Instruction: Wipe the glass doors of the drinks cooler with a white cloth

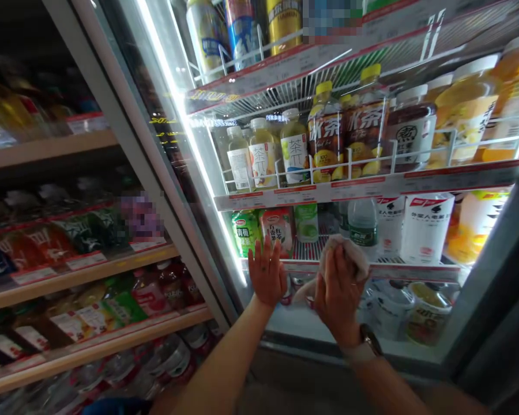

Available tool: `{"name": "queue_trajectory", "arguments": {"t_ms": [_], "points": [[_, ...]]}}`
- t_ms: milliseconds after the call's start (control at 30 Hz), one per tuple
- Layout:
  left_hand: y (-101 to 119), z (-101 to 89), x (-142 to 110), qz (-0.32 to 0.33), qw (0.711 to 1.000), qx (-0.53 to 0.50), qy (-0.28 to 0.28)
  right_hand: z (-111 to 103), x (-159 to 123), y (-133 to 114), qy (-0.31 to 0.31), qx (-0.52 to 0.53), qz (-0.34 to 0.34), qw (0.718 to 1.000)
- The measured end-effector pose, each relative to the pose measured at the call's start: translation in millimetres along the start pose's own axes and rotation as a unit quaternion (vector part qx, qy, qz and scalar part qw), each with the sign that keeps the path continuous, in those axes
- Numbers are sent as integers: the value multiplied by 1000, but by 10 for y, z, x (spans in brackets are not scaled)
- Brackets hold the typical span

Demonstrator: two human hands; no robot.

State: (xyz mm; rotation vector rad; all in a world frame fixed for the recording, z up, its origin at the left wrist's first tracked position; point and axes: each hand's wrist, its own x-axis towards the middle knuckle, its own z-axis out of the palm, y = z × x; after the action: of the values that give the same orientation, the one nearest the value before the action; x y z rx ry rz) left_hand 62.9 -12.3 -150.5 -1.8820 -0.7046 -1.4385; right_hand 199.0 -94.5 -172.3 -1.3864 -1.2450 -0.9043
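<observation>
My two hands at the glass cooler door [294,325]. Left hand [266,275]: open, fingers spread, holding nothing, apparently flat on the pane. Right hand [339,297]: closed on one pale cloth [345,256], which appears to be held between palm and glass. One wristwatch [371,340] on the right wrist. Above both hands, behind the glass, white wire rails [350,157] keep the drinks from sliding off the shelf: three pale tea bottles [262,155] and at least two iced-tea bottles [324,132]. Left of the left hand, a wooden shelf [82,276] carries more bottles.
</observation>
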Motion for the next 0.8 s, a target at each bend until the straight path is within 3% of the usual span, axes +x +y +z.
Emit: {"name": "queue_trajectory", "arguments": {"t_ms": [167, 367, 500, 667, 800], "points": [[-18, 14, 3, 4, 1000, 5, 11, 186, -209, -315, -74, 53, -80, 993], [-28, 9, 30, 11, 1000, 10, 18, 163, -240, -334, -110, 85, -120, 983], [-20, -14, 49, 14, 1000, 3, 11, -31, -71, -144, -107, 71, -110, 986], [-15, -13, 57, 16, 1000, -8, 11, -332, 177, 369, 11, 29, 19, 999], [-12, 3, 50, 15, 1000, -15, 15, -487, 298, 692, 80, 27, 69, 994]]}}
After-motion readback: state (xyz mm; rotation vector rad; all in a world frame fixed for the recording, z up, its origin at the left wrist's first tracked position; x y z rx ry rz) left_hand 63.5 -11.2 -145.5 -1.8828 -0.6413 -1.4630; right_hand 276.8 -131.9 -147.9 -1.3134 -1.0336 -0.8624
